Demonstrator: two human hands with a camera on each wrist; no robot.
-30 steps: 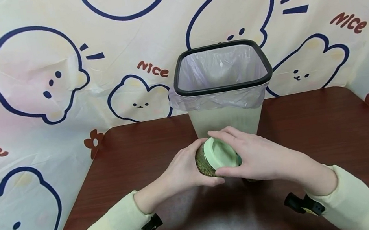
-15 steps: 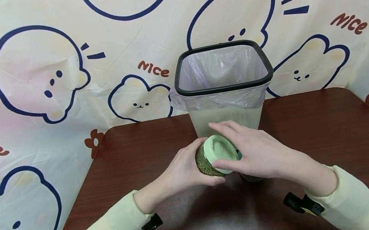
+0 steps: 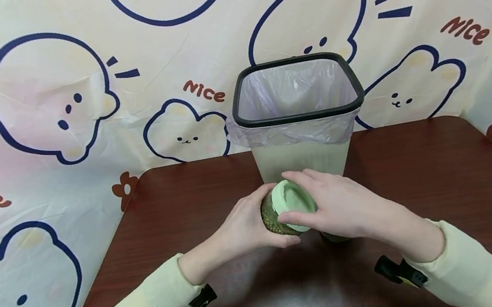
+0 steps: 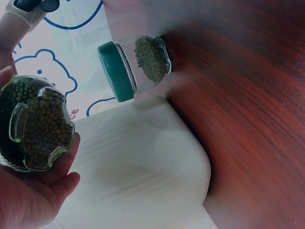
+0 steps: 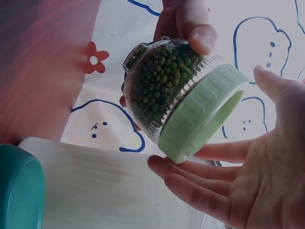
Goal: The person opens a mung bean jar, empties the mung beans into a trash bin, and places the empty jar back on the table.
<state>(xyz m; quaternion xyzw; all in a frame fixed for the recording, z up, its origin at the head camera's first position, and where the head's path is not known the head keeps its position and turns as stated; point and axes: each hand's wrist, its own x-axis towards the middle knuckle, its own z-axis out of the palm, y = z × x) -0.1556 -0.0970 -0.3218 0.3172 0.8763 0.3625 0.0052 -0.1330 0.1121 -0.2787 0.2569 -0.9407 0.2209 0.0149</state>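
My left hand [image 3: 242,223] grips a clear jar of green beans [image 3: 273,216], tilted so that its pale green lid [image 3: 294,204] faces right. Around that lid my right hand [image 3: 344,202] spreads its fingers. In the right wrist view the fingers [image 5: 224,174] are fairly straight at the lid's lower edge, with the thumb just off the opposite edge. A second jar [image 4: 150,59], with a dark green lid [image 4: 116,71] and some beans inside, stands on the table. My right hand hides most of it in the head view.
A pale waste bin [image 3: 301,158] with a black rim [image 3: 302,117] and a thin plastic liner stands at the back of the dark red-brown table [image 3: 177,201]. Behind the table hangs a cloth [image 3: 191,39] printed with cartoon bears.
My right hand has loosened and shifted slightly around the lid, moving away and then back closer. The left hand and its jar have stayed in place.
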